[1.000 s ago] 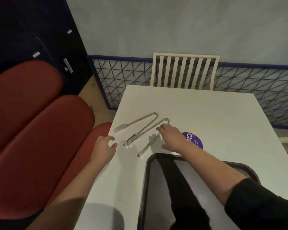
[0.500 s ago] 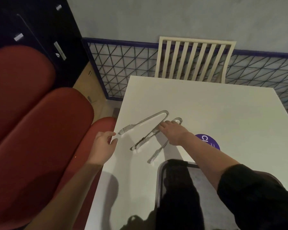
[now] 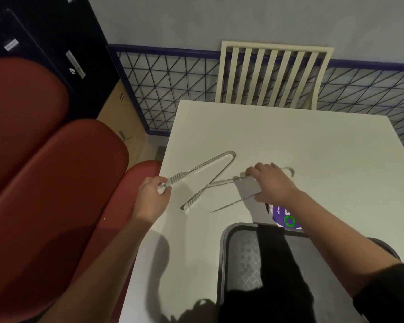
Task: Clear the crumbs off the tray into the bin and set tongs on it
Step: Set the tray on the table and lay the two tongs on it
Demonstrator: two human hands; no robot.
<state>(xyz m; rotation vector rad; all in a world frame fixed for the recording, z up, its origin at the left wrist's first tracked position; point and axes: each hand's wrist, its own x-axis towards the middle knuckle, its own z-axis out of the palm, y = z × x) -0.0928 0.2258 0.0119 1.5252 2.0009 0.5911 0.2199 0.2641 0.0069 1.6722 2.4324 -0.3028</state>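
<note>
Two metal tongs lie crossed on the white table [image 3: 289, 141]. My left hand [image 3: 153, 197] pinches the ridged tip of the left tongs [image 3: 210, 164] near the table's left edge. My right hand [image 3: 272, 183] is closed over the upper part of the right tongs [image 3: 226, 205], whose arms stick out toward the left and look lifted off the table. The dark tray [image 3: 243, 252] sits at the near edge below my right forearm, which crosses its far right corner. I see no crumbs on the tray's visible part.
A purple round sticker [image 3: 285, 217] lies on the table just beyond the tray. A cream slatted chair [image 3: 273, 75] stands at the far side. Red cushioned seats [image 3: 44, 183] fill the left. A dark cabinet [image 3: 44, 31] and a patterned wall are behind.
My left hand moved right and took the tip of the left tongs. My right hand closed on the right tongs and drew them slightly toward the right, raising their arms.
</note>
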